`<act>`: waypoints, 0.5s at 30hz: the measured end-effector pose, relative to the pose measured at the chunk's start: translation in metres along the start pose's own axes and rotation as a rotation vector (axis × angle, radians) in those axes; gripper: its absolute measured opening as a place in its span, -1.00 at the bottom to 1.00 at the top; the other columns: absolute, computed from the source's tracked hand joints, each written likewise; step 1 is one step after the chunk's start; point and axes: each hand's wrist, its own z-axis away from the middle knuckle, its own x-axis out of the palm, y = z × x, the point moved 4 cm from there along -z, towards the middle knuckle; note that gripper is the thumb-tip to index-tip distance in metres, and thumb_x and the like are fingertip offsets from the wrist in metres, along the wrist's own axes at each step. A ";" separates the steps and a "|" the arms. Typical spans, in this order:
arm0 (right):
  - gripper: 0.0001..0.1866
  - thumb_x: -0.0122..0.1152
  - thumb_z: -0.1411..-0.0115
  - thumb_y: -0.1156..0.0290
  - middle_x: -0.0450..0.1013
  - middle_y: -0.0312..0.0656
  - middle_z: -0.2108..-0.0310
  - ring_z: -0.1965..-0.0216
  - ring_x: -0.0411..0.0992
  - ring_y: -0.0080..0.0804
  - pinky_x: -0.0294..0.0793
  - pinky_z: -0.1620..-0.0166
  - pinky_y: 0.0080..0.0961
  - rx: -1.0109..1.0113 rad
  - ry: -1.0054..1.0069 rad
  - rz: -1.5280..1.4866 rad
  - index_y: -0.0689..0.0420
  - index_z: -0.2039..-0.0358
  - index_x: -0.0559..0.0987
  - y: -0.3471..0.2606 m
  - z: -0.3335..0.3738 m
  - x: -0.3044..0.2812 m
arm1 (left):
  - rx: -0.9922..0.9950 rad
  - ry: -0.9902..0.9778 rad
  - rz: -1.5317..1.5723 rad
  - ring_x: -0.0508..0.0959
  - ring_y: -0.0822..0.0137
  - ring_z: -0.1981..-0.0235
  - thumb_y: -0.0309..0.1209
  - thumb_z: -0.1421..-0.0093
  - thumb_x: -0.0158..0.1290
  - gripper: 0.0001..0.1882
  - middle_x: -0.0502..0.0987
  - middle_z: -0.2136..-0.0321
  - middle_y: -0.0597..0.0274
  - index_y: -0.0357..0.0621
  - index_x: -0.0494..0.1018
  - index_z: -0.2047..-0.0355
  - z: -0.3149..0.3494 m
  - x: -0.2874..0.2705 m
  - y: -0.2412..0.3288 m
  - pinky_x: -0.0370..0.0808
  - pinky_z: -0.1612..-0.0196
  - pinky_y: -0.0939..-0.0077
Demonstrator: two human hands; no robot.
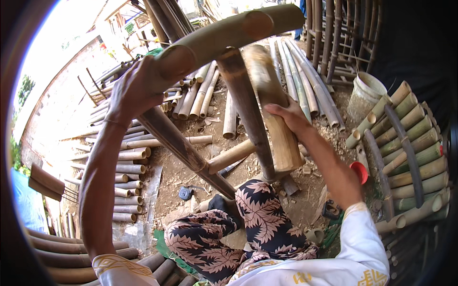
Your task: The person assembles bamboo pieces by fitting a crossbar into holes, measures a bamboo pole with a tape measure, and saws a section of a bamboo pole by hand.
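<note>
My left hand [132, 90] grips the end of a thick green bamboo crossbar [224, 35] raised in front of me. Two dark bamboo legs [248, 109] run down from the crossbar toward my knees. My right hand [288, 114] holds a pale, blurred bamboo billet [274, 109] upright, close against the right-hand leg just below the crossbar. A short pale rung [231, 156] joins the two legs lower down. My legs in leaf-patterned trousers [253, 224] are under the frame.
Cut bamboo lengths [129, 157] lie in rows on the dirt at left and behind. A finished bamboo panel [410, 152] stands at right, beside a white bucket [365, 93]. A red cap [359, 170] and a small round tape measure [185, 193] lie on the ground.
</note>
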 end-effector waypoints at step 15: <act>-0.08 0.27 0.01 0.41 0.39 0.18 -0.02 0.22 0.56 0.01 0.62 0.15 -0.14 -0.870 0.593 2.157 -0.11 -0.39 0.11 -0.344 -0.015 0.048 | 0.007 0.076 -0.028 0.62 0.02 0.21 -0.24 0.34 0.39 -0.08 0.59 0.23 0.10 0.06 0.28 -0.12 -0.005 0.004 0.003 0.57 0.19 0.14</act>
